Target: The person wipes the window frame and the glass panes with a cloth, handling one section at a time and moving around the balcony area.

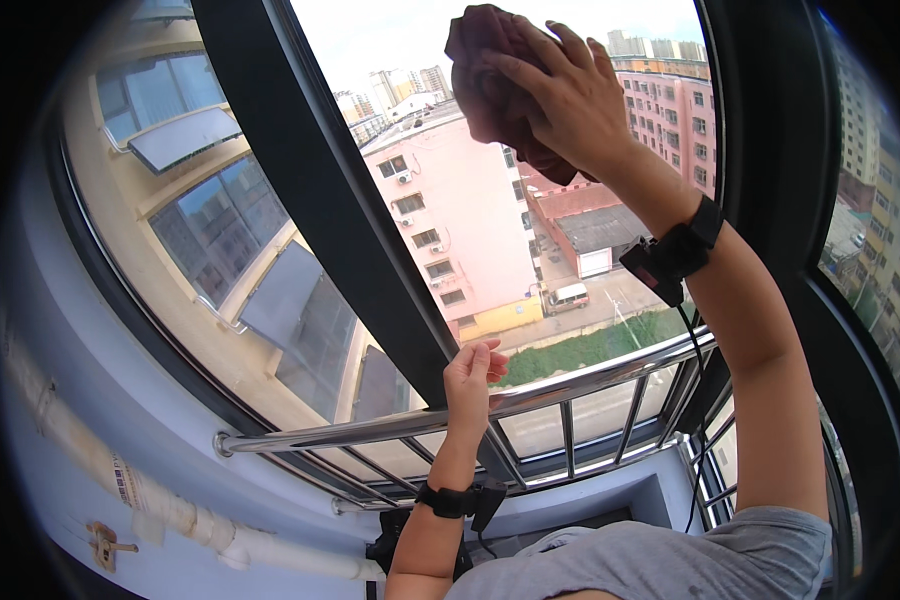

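My right hand (577, 97) is raised at the upper right of the view, its fingers spread over a crumpled dark red cloth (495, 90) against the window glass (390, 195). Part of the cloth is hidden under the palm and fingers. Lower down, my left hand (476, 367) is beside the dark window frame post (345, 217), just above the shiny metal railing (570, 386). Its fingers are loosely curled, and no object shows in it. Each wrist wears a black strap with a small device and a cable.
The metal railing crosses in front of the window at waist height. A white pipe (172, 502) and a brass-coloured tap (106, 546) are on the wall at lower left. A black cable (697, 450) hangs by the right arm. A black object (386, 544) lies beside my left forearm.
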`<state>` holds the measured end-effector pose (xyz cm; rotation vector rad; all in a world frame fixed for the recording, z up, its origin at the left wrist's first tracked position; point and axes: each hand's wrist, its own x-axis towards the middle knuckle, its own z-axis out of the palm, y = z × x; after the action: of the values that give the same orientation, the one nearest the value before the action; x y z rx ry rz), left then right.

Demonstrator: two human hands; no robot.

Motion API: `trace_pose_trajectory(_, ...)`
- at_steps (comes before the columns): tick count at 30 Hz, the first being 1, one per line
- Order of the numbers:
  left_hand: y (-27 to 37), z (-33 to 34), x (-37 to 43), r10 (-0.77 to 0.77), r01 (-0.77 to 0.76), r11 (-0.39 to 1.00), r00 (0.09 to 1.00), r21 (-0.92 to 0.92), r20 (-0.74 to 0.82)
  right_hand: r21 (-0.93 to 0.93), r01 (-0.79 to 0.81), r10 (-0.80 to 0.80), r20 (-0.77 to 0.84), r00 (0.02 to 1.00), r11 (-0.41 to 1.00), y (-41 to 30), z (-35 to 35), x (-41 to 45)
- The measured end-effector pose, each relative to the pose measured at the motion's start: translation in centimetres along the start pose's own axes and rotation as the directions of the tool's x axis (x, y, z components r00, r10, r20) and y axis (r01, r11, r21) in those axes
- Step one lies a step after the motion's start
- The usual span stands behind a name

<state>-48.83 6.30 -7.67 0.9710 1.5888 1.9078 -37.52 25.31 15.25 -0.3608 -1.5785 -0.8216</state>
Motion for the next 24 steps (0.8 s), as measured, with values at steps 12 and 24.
trace_pose_trajectory(12,-0.3,-0.4,0.8,-0.085,0.095,0.991,0.991,-0.095,0.108,0.255,-0.060,0.115,-0.205,0.972,0.965,-4.4,2.2,7.0)
trace_pose_trajectory(24,-0.4,-0.5,0.7,-0.085,0.085,0.996,0.992,0.004,0.096,0.010,0.070,-0.068,-0.133,0.989,0.997,6.6,-0.4,-2.4)
